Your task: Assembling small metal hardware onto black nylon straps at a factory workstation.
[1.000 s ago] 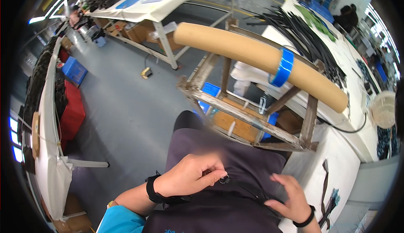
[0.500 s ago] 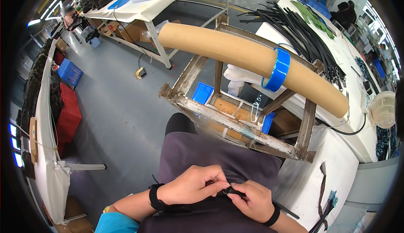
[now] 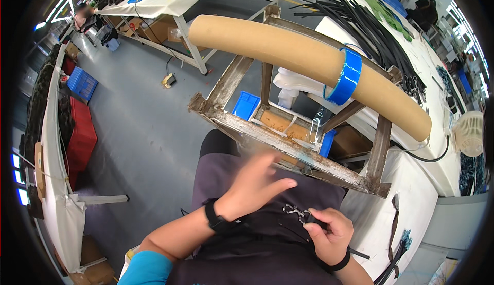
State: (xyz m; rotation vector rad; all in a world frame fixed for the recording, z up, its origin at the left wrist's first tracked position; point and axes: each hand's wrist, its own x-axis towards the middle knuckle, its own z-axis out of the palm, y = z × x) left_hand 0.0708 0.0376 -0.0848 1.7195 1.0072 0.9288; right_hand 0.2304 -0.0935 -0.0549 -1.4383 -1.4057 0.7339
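One clip point(image 3: 295, 212) pinched in right hand point(image 3: 329, 231); left hand point(image 3: 257, 184) open, blurred, just left of clip; one roll point(image 3: 303, 61) above.

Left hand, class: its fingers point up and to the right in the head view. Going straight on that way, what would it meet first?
Probably the rusty metal frame rail just beyond the left hand; depth is unclear, and motion blurs the fingers.

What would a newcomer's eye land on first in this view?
Probably the long tan cardboard tube with a blue tape band, lying across a rusty metal frame at the centre. Below it, the right hand pinches a small metal snap clip over the lap, while the left hand is blurred, open, just above. Black strips cover the white table behind.
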